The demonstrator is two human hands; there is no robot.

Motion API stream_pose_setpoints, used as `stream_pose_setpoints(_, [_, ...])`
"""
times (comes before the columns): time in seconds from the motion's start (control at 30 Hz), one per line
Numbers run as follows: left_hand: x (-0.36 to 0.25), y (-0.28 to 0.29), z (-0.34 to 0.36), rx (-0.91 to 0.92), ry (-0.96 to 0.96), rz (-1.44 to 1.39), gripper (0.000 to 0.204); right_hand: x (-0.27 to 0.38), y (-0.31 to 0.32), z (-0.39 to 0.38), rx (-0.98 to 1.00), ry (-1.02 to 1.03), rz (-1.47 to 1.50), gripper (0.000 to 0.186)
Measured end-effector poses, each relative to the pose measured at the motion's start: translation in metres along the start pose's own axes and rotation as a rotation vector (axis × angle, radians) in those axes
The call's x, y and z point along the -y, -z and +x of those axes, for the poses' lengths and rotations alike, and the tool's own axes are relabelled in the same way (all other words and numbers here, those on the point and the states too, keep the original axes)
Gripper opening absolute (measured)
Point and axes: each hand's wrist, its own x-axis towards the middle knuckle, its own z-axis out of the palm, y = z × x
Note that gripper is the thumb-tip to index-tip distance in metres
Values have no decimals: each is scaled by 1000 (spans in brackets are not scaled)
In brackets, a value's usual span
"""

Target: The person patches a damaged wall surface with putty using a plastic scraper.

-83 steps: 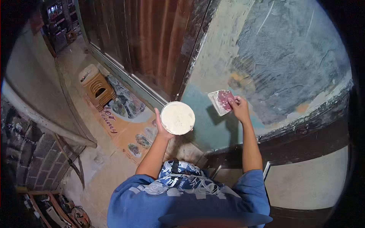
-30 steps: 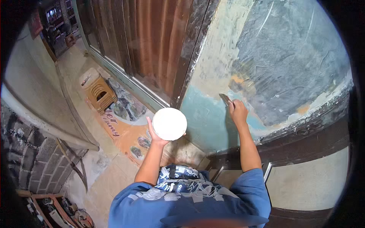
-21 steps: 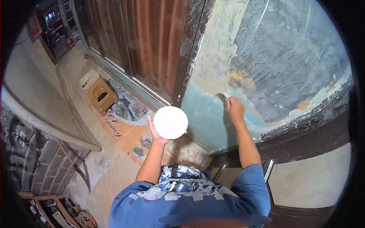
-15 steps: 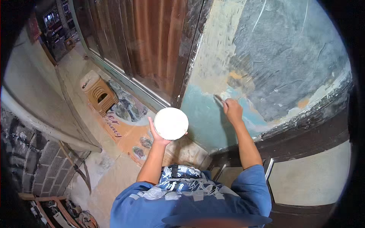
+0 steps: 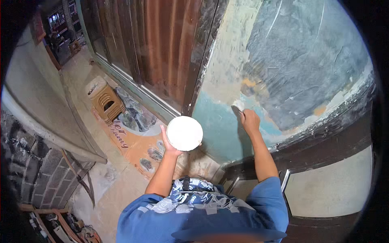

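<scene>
My left hand (image 5: 169,143) is wrapped round the side of a round white tub (image 5: 184,133), whose bright top faces me; I cannot tell whether that is a lid or a filling. Out to the right, my right hand (image 5: 250,120) grips a putty knife (image 5: 237,109). Its dark blade lies at the wall (image 5: 214,123), where turquoise paint meets a beige smeared patch. A little white paste seems to show by the blade. Most of the knife's handle is hidden in my fingers.
A dark-framed glass door (image 5: 162,52) stands left of the wall. Stacked brown plastic stools (image 5: 108,103) rest on an orange printed sheet (image 5: 118,135) on the floor. Dark wooden panelling (image 5: 324,150) runs below the wall at right. A grey block wall (image 5: 50,178) is at far left.
The putty knife and my right hand have shifted slightly down and right along the wall. The tub in my left hand has moved a little to the right and down.
</scene>
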Motion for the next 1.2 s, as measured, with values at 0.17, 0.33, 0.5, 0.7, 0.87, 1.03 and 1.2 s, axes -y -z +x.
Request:
stream_pose_setpoints(0.17, [10, -14, -6, -88, -27, -5, 97, 10, 30, 6, -5, -280, 226, 23])
stream_pose_setpoints(0.33, [15, -17, -2, 1, 13, -8, 98, 49, 47, 4, 276, -608, 1308, 17])
stream_pose_setpoints(0.5, [21, -18, 1, 7, 19, 1, 97, 68, 27, -6, 545, -573, 1224, 16])
stream_pose_setpoints(0.7, [25, -17, 3, -30, 10, 29, 100, 68, 32, -10, 520, -538, 1117, 17])
stream_pose_setpoints(0.87, [25, -35, 0, -43, 41, -62, 101, 70, 37, -11, 489, -560, 1201, 18])
stream_pose_setpoints(1.03, [28, -29, 9, -25, 28, -30, 102, 59, 28, -17, 464, -659, 1336, 22])
stream_pose_setpoints(1.2, [30, -32, 18, -43, 40, -52, 102, 49, 17, -26, 514, -746, 1480, 23])
